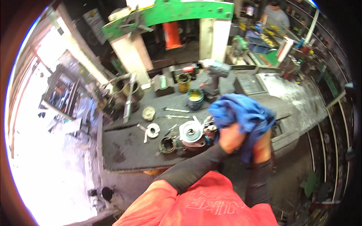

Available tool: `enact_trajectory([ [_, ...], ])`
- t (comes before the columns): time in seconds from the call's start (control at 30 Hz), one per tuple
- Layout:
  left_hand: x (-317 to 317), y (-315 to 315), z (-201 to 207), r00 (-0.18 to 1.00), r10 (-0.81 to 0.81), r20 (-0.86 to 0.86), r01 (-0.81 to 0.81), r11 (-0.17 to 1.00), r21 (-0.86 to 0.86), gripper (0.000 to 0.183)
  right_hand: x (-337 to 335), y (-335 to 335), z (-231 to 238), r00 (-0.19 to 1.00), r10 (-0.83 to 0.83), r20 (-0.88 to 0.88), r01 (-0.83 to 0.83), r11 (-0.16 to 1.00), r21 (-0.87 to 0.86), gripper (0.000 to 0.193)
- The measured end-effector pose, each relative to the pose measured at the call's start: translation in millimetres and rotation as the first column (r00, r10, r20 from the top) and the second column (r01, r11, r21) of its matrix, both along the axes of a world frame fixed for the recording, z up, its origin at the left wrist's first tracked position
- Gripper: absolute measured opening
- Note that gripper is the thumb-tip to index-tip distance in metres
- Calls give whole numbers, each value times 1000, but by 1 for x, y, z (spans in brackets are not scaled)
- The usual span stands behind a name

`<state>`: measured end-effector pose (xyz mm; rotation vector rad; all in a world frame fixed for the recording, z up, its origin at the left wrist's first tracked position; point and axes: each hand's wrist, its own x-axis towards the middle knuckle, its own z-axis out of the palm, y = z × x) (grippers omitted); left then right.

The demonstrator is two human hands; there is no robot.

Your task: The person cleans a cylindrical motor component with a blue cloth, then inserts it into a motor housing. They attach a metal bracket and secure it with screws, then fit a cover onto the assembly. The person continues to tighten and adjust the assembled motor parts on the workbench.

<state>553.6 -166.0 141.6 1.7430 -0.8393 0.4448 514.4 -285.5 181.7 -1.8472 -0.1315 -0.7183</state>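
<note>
- Left hand: touching cloth; fingers covered, grip cannot be determined.
- Right hand: likewise.
- Housing: on bench, near left hand.

"Where's the cloth?"
"Over the left hand and right hand."
"The drill?"
"On the bench behind the cloth, right of the jar."

A single wide fisheye view looks steeply down and forward from the person's head, over the orange-red cloth shirt, with the two bare hands and dark, flat tabletop near, the green metal beam farther off.
</note>
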Motion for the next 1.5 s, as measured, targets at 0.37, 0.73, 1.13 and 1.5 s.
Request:
enact_trajectory([
  [0.37, 22, -24, 14, 999, -17, -30, 20, 997, 79, 40, -57, -40, -114, 907, -413, -83, 321, 804, -500, 66],
  [0.73, 47, -27, 36, 483, -688, -542, 46, 638, -769, 25, -124, -9, -82, 947, -319, 46, 316, 891, -326, 31],
  [1.13, 10, -17, 49, 875, -474, 96, 478, 820, -314, 22, -70, -77, -75, 974, 197, -114, -171, 964, 204, 66],
  [1.5, 21, -71, 33, 849, -306, -431, 86, 884, -459, 26, -15, -42, -48, 874, -383, 300, 486, 702, -520, 56],
])
